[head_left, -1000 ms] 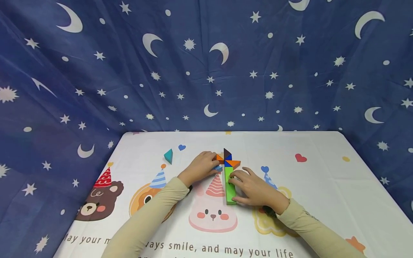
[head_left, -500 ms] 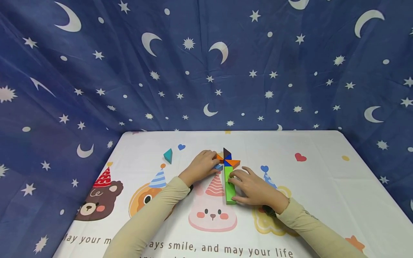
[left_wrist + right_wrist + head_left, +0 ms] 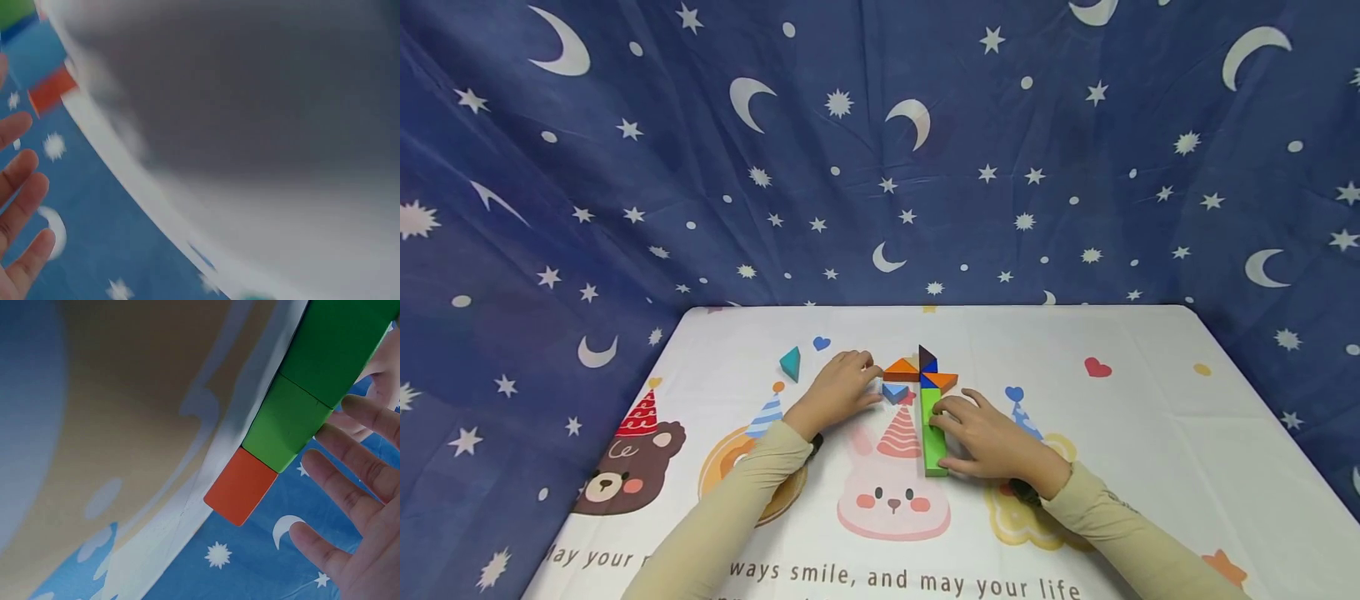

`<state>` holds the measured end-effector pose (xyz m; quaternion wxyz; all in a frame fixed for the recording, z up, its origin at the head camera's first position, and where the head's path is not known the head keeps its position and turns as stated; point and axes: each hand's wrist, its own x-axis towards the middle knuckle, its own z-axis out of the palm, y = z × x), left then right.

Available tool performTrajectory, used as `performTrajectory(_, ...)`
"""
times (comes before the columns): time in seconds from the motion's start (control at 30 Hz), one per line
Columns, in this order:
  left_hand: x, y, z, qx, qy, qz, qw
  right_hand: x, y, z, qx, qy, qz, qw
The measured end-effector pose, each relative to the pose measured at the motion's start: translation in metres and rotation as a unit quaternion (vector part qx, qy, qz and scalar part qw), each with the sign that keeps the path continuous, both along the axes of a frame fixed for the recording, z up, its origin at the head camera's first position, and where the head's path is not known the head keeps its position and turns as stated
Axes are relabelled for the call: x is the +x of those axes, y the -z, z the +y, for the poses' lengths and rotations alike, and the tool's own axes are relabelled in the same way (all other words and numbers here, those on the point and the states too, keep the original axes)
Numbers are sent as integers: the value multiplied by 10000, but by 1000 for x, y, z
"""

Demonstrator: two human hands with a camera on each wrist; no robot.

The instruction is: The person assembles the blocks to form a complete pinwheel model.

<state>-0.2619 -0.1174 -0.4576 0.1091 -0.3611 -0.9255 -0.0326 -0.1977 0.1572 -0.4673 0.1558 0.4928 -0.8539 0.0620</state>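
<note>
In the head view, triangular blocks form a pinwheel: a dark brown one (image 3: 927, 358) at the top, an orange one (image 3: 901, 374) to the left, another orange one (image 3: 942, 381) to the right, blue ones (image 3: 927, 381) at the centre. Below it, two green blocks (image 3: 936, 454) stand end to end as a stem. A light blue triangular block (image 3: 895, 392) lies under the left orange one. My left hand (image 3: 838, 390) is just left of these, fingers spread and holding nothing. My right hand (image 3: 992, 435) touches the stem's right side with extended fingertips (image 3: 322, 432).
A teal triangular block (image 3: 791, 363) lies apart at the back left. The white tablecloth (image 3: 1150, 433) bears printed animals and lettering. A blue curtain (image 3: 880, 167) with moons and stars hangs behind the table.
My left hand has let go of the pinwheel's left side and drawn back to the left, uncovering the left orange and light blue blocks. The right hand stays at the green stem.
</note>
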Motion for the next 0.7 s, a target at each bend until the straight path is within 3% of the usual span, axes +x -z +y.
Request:
performTrajectory(0.23, -5, -4, -57, 223, -776, 317, 9962, 0, 0, 0, -35, -4, 8, 10000)
performTrajectory(0.43, -7, -9, -96, 87, -1328, 25, 9911, 0, 0, -1, -92, -45, 24, 9999)
performTrajectory(0.57, -9, -12, -111, -1, -1484, -145, 9888, 0, 1, -1, -75, -33, 19, 10000)
performTrajectory(0.7, -13, -13, -119, -63, -1363, -164, 9905, 0, 1, -1, -24, -8, -17, 10000)
